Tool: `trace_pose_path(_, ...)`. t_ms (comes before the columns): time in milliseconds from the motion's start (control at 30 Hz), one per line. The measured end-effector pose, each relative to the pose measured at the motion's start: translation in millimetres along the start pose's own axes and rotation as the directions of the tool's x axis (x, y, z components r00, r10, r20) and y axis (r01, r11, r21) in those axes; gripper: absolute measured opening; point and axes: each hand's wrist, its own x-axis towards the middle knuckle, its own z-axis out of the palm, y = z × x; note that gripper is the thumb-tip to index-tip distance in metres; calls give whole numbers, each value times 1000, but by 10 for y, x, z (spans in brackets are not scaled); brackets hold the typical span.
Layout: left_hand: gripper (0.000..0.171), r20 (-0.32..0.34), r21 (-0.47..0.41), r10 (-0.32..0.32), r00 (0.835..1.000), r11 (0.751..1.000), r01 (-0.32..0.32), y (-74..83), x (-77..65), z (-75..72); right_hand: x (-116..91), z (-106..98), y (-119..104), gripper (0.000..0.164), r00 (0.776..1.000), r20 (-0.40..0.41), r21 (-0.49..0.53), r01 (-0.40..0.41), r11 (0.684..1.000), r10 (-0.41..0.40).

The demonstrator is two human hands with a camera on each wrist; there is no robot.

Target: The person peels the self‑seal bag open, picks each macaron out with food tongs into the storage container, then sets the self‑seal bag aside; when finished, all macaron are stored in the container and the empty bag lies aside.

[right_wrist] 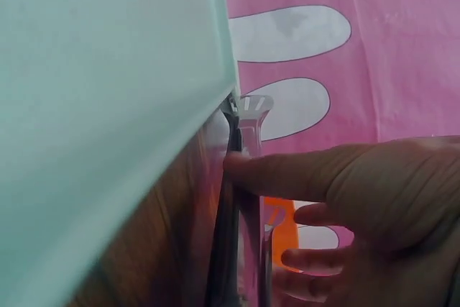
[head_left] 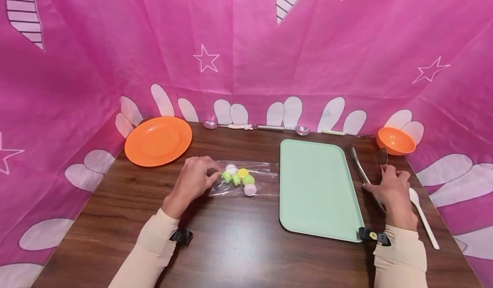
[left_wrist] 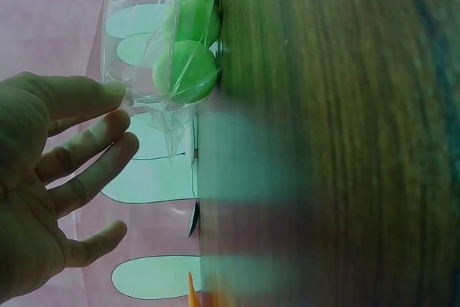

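My left hand (head_left: 194, 179) is at the left end of a clear plastic bag (head_left: 263, 179), its thumb and a fingertip pinching the film. Inside are several macarons (head_left: 249, 189), green, yellow and pale pink; green ones (left_wrist: 185, 71) show in the left wrist view, with film rising to the fingertips. My right hand (head_left: 393, 191) hovers right of the mint-green tray (head_left: 317, 189), fingers spread. Its thumb (right_wrist: 262, 170) overlaps long, shiny metal tongs (right_wrist: 253, 114) in the right wrist view. A dark spoon-like utensil (head_left: 382, 155) lies just beyond the right fingers.
An orange plate (head_left: 158, 141) lies at the back left, an orange bowl (head_left: 396, 141) at the back right. A white spoon (head_left: 425, 221) is right of my right hand. Along the back lie a pink-handled spoon (head_left: 231, 126), a ladle (head_left: 302, 130) and a pale green handle (head_left: 333, 132).
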Motion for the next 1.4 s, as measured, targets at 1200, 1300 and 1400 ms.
trace_pose_path(1200, 12, 4, 2, 6, 1000, 1000, -6, -33, 1, 36, -645, -132, -1009, 37, 689, 167, 106, 699, 707, -706)
trace_pose_path(1300, 12, 7, -3, 6, 1000, 1000, -6, -36, 9, 37, -600, -2, -1062, 36, 664, 192, 132, 712, 690, -722)
trace_pose_path(1400, 12, 9, -7, 11, 1000, 1000, -11, -36, 10, 39, -573, 113, -1114, 36, 653, 200, 153, 715, 682, -730)
